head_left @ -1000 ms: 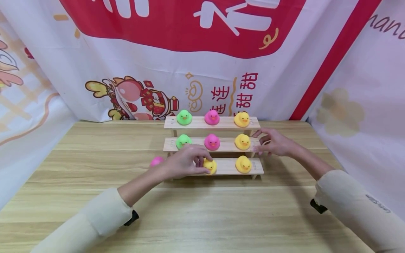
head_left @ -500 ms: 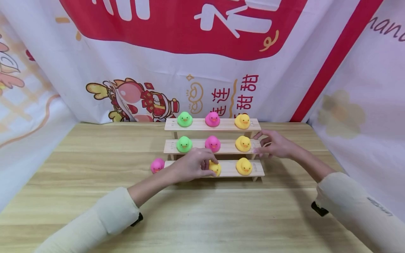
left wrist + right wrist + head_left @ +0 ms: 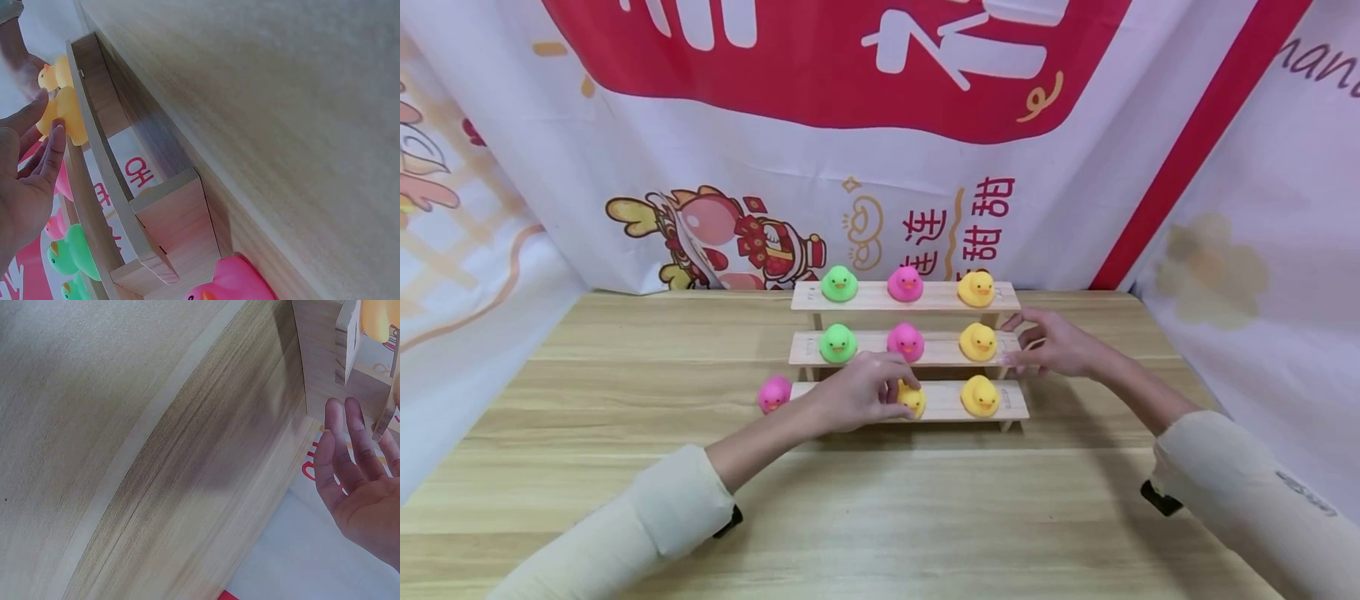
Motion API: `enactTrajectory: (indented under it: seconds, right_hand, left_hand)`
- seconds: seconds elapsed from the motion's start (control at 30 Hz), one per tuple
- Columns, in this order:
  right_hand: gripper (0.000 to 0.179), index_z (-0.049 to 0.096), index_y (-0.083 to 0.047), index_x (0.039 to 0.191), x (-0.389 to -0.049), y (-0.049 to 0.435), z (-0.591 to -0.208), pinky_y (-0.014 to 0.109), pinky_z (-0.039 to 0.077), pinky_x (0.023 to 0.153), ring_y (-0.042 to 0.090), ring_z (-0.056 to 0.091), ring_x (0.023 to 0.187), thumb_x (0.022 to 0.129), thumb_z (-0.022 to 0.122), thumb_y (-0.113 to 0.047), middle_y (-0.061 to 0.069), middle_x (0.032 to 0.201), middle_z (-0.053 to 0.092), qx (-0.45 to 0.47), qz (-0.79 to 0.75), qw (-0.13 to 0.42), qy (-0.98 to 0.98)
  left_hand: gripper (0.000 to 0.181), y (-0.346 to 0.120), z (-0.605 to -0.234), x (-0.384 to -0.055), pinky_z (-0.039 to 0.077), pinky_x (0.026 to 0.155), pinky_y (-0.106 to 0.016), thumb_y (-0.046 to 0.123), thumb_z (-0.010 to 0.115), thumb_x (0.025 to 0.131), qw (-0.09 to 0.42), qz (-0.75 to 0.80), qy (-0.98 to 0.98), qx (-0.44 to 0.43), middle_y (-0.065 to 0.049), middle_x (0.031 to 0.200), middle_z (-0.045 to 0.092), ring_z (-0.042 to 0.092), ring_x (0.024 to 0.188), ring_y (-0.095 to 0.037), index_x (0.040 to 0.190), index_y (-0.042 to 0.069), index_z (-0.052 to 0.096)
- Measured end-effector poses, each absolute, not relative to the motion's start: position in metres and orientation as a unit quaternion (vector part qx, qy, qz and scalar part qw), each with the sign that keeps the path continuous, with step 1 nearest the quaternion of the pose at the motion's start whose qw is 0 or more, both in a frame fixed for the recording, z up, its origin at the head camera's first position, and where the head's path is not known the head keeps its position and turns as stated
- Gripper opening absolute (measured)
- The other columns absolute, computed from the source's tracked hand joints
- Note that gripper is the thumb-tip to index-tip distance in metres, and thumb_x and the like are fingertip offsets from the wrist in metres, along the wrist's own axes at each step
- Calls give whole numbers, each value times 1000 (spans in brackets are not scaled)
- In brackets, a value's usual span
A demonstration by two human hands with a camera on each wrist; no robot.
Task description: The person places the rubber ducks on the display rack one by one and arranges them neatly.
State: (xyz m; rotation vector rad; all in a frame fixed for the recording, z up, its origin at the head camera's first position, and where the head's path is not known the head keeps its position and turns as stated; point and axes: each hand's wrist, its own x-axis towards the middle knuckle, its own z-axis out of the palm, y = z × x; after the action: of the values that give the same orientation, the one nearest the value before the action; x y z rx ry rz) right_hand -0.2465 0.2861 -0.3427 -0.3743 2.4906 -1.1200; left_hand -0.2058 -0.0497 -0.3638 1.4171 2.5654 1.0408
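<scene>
A three-tier wooden display stand [image 3: 955, 412] holds small rubber ducks. My left hand [image 3: 863, 392] pinches a yellow rubber duck [image 3: 913, 401] between thumb and fingertips at the middle of the bottom shelf. In the left wrist view this yellow duck [image 3: 74, 117] sits close over the shelf edge, partly covered by fingers. Another yellow duck [image 3: 981, 397] stands farther right on that shelf. My right hand [image 3: 1054, 343] holds the right end of the middle shelf. The right wrist view shows the right hand's fingers [image 3: 354, 415] beside the stand's side panel [image 3: 319, 362].
Green [image 3: 838, 342], pink [image 3: 906, 342] and yellow [image 3: 978, 342] ducks line the middle shelf, with the same colours above. A pink duck [image 3: 774, 394] sits at the stand's lower left, on the wooden table [image 3: 880, 517]. A printed cloth [image 3: 775, 150] hangs behind.
My left hand has shifted slightly right along the bottom shelf with the yellow duck, uncovering more of the pink duck at the left. The right hand stays at the stand's right end.
</scene>
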Motion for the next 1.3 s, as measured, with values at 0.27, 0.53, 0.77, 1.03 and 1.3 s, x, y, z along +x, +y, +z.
enactTrajectory:
  seconds: [0.27, 0.53, 0.77, 1.03, 1.3]
  right_hand:
    - [53, 48, 3, 133, -247, 285, -344, 45, 60, 65, 31, 69, 85, 95, 78, -21, 14, 89, 73, -135, -396, 190, 888]
    - [54, 48, 3, 132, -247, 285, -342, 45, 60, 67, 30, 68, 85, 95, 78, -22, 13, 88, 73, -129, -394, 188, 890]
    - [54, 49, 3, 132, -247, 285, -342, 46, 61, 68, 30, 68, 85, 94, 79, -20, 14, 89, 72, -128, -393, 185, 891]
    - [54, 49, 3, 133, -246, 285, -344, 46, 61, 67, 31, 69, 84, 94, 79, -19, 15, 89, 72, -131, -393, 182, 892]
    - [53, 48, 3, 133, -246, 286, -343, 48, 61, 68, 31, 69, 85, 95, 78, -19, 15, 90, 72, -133, -398, 190, 888]
  left_hand:
    - [26, -52, -365, -203, 55, 66, -18, 11, 85, 88, 22, 337, 829, 445, -7, 106, 69, 60, 73, -12, 110, 2, 75]
    - [31, -65, -360, -196, 56, 66, -20, 10, 86, 86, 3, 355, 826, 437, -7, 113, 69, 61, 75, -9, 113, 3, 73]
    - [28, -80, -358, -191, 55, 61, -19, 4, 85, 85, -21, 359, 813, 457, -10, 107, 71, 60, 71, -6, 110, -1, 74]
    - [24, -106, -355, -191, 56, 60, -21, 4, 85, 85, 11, 361, 792, 492, -12, 99, 73, 60, 70, -5, 106, 0, 74]
    - [18, -136, -348, -188, 56, 61, -25, 12, 86, 86, 31, 367, 800, 474, -2, 90, 72, 61, 73, -6, 100, 7, 75]
